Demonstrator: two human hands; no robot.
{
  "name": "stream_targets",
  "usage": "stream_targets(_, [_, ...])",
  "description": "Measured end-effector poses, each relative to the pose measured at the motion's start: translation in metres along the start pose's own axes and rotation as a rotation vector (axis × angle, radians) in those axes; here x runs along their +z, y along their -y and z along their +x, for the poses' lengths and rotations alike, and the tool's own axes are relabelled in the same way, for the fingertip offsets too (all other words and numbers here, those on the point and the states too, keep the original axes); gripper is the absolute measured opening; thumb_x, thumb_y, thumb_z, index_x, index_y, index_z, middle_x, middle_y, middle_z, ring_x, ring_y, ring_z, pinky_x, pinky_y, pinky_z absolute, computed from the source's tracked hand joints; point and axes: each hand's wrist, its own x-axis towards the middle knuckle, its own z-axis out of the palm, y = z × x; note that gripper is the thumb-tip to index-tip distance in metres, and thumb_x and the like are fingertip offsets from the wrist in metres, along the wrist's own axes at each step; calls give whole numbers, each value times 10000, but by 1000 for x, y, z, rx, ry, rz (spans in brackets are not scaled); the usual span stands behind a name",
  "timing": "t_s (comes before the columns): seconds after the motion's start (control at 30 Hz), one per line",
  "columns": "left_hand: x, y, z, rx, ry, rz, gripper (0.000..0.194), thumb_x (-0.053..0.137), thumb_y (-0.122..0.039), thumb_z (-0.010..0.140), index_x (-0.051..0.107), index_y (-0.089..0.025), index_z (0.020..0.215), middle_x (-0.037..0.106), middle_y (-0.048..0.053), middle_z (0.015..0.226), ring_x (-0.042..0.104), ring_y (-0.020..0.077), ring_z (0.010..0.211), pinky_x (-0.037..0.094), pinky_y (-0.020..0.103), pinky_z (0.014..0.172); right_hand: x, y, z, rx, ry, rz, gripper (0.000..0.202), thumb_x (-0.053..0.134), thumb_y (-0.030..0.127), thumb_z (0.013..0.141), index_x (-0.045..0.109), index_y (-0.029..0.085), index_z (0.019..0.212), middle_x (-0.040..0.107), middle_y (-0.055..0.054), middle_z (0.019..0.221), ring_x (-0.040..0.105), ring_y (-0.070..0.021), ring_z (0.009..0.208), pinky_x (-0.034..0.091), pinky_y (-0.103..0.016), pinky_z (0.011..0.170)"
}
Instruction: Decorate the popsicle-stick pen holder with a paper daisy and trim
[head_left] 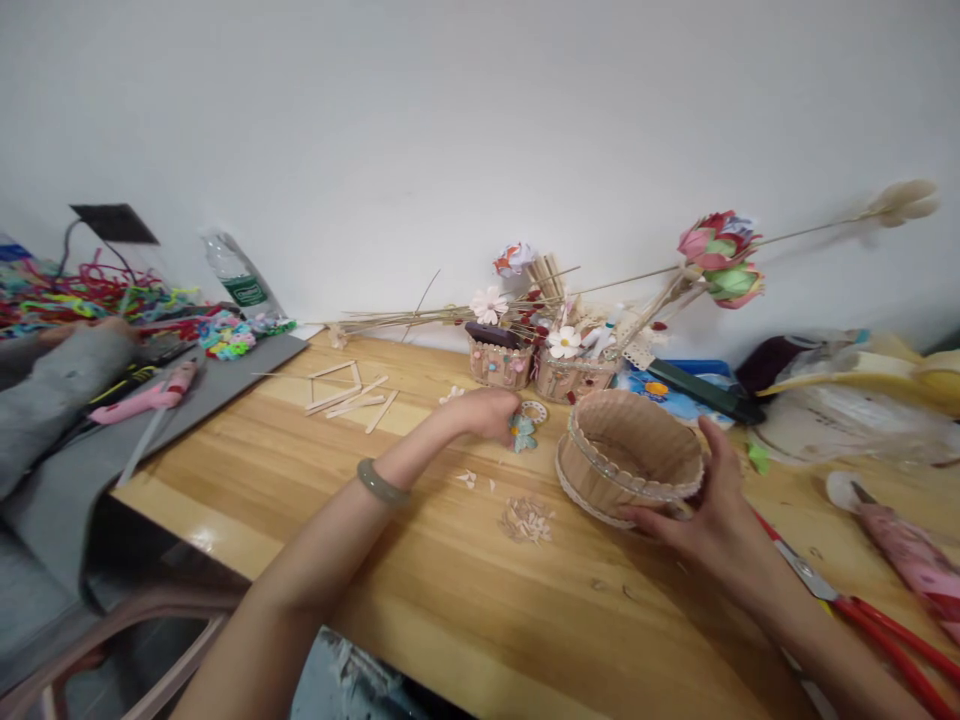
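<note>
My right hand (716, 505) grips the right side of a round wooden basket (600, 470), thumb low on its front and fingers behind; the basket is tilted towards me. My left hand (495, 414), below a bangle on the wrist, is at a small blue-green flower piece (523, 432); its fingertips are mostly hidden, so their grip cannot be made out. A white beaded ring (534, 411) lies just behind that piece. Nearer me on the wooden table (420, 560) is a small pile of pale chips (528, 521), with a few loose bits beside it.
Two decorated baskets (499, 364) with dried stems and paper flowers stand by the wall. Wooden sticks (346, 400) lie left. Red-handled scissors (847, 600) are at the right. A person's grey sleeve (64, 400), a pink glue gun (146, 397) and a bottle (238, 275) are far left.
</note>
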Motion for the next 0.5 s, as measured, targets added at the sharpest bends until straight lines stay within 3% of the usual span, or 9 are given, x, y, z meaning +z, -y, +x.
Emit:
stream_targets(0.1, [-7,2,-2,60,-54,-164,257,635,-261,792,593,-115,1000,629,67,994,602,215,907,505,378,782,-2,3,0,53,-22,41,1121,757,463,566,69,251,1426,274,-136,1422,395,-319,1248,312,-455,1036])
stream_targets(0.17, [-12,-1,-8,132,-74,-315,229,708,-196,699,594,-111,878,641,29,829,610,189,828,494,324,745,-4,6,-1,104,-23,104,1140,769,460,545,75,254,1425,345,-132,1385,489,-306,1167,404,-434,977])
stream_targets(0.27, [-14,-13,-15,264,-75,-547,258,727,-188,647,562,-135,839,627,-7,771,606,135,751,480,284,720,-6,13,0,191,-24,203,1142,787,455,526,102,261,1418,438,-128,1315,598,-278,1008,512,-402,852])
stream_targets(0.37, [-5,-30,-15,363,-93,-718,287,750,-195,587,557,-148,795,601,-19,754,575,111,709,455,280,709,-8,20,1,261,-40,280,1115,780,481,539,126,265,1416,451,-134,1311,623,-262,951,535,-393,809])
stream_targets(0.5, [10,-43,-6,387,-161,-865,303,752,-176,538,538,-153,751,541,-43,694,498,91,649,408,269,656,-10,25,2,322,-48,358,1136,772,520,542,120,236,1427,550,-140,1199,644,-255,868,535,-418,792])
